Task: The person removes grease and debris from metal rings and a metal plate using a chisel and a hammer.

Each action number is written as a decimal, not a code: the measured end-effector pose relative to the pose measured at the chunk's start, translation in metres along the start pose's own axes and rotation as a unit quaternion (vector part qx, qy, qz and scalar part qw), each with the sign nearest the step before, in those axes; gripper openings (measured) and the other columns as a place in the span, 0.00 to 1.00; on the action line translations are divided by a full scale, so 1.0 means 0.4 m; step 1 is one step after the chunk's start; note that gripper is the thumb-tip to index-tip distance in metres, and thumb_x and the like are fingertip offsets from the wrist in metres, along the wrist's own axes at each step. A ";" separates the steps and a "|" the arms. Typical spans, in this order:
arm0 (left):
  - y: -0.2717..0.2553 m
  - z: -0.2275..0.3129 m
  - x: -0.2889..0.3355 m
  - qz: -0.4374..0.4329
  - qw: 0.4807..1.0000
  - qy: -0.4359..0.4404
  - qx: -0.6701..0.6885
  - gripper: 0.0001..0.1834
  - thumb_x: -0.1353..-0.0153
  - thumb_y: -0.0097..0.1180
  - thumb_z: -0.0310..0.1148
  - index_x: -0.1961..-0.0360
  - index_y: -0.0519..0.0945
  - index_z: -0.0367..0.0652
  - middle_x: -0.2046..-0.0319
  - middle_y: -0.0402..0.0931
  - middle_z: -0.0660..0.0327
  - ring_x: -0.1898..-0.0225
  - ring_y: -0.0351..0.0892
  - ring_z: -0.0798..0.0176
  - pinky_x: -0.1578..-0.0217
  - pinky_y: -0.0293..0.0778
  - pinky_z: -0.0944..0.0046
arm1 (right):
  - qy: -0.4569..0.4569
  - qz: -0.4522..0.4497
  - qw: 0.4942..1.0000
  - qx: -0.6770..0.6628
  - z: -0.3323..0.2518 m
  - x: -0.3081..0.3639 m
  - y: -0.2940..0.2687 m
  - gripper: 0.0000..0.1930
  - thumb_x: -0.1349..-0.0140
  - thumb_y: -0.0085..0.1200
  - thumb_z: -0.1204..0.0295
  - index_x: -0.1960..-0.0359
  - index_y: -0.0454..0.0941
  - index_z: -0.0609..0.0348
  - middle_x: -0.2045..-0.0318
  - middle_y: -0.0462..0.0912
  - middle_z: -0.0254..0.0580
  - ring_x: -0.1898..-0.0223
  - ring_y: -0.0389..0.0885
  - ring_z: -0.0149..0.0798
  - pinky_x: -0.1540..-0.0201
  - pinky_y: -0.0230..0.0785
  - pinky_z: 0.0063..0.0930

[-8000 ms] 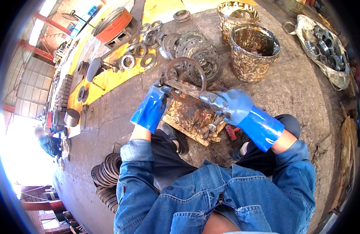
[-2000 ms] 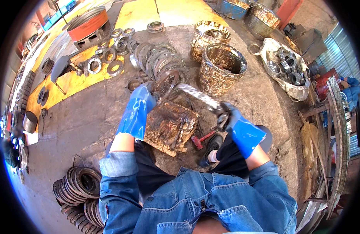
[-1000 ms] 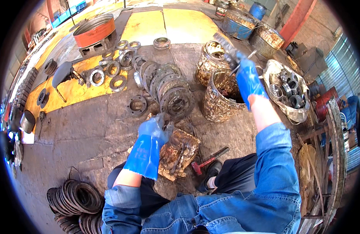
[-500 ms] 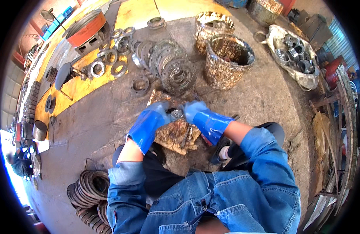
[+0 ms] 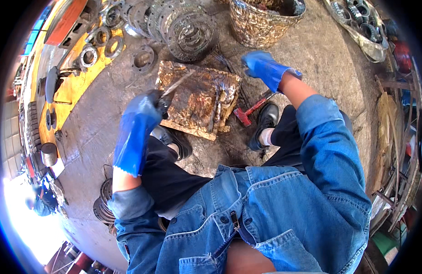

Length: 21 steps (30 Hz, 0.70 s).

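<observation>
My left hand (image 5: 142,109), in a blue rubber glove, is closed at the left edge of a greasy wooden block (image 5: 188,100). A small dark metal part (image 5: 161,104) shows at its fingers, blurred. From there a thin grey metal rod (image 5: 176,85) slants up over the block; whether the two are joined I cannot tell. My right hand (image 5: 261,66), gloved alike, is out over the floor to the right of the block, its fingers smeared by motion. Below it lies a red hammer (image 5: 252,109), beside my right shoe. A narrow dark tool (image 5: 214,107) rests on the block.
Beyond the block stands a row of greasy metal discs (image 5: 190,36), with a loose flange (image 5: 144,59) to their left. A grimy bucket (image 5: 261,27) stands far right of centre. A white sack (image 5: 361,36) holds metal rings. Stacked rings (image 5: 103,201) sit by my left leg.
My hands were together over the block and have parted, left hand toward me and left, right hand outward. The view has tipped down, and the block and hammer show more fully.
</observation>
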<state>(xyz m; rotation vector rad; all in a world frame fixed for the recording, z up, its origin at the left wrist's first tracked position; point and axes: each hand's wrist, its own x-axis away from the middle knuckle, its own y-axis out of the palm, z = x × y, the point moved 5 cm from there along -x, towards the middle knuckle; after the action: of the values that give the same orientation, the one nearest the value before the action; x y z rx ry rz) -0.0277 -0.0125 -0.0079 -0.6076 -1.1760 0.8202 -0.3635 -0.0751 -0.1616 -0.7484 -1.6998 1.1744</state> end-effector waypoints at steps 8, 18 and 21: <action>-0.029 0.019 0.015 0.012 0.987 -0.058 -0.150 0.14 0.44 0.53 0.35 0.56 0.79 0.48 0.61 0.79 0.50 0.56 0.78 0.45 0.56 0.74 0.53 | -0.067 -0.214 0.963 0.148 -0.044 0.060 0.484 0.15 0.52 0.57 0.65 0.64 0.84 0.58 0.63 0.85 0.47 0.62 0.83 0.49 0.62 0.73 0.43; -0.049 -0.013 0.033 0.034 0.981 -0.067 -0.178 0.20 0.46 0.55 0.36 0.50 0.76 0.50 0.58 0.79 0.50 0.56 0.78 0.46 0.55 0.74 0.53 | -0.045 -0.164 0.985 0.016 -0.104 0.054 0.731 0.12 0.48 0.50 0.70 0.67 0.83 0.63 0.64 0.83 0.53 0.62 0.83 0.51 0.61 0.74 0.44; -0.041 -0.022 0.040 0.027 0.983 -0.069 -0.170 0.21 0.46 0.55 0.36 0.49 0.76 0.50 0.57 0.79 0.50 0.55 0.78 0.46 0.54 0.74 0.53 | -0.126 -0.330 0.931 0.090 -0.096 0.052 0.541 0.12 0.47 0.53 0.69 0.64 0.84 0.58 0.63 0.84 0.48 0.59 0.83 0.49 0.59 0.75 0.42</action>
<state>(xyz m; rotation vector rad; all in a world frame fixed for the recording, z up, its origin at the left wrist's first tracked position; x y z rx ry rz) -0.0129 -0.0086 0.0112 -0.8759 -1.4480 0.7195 -0.3399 0.0358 -0.3509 0.1102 -1.8124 0.9417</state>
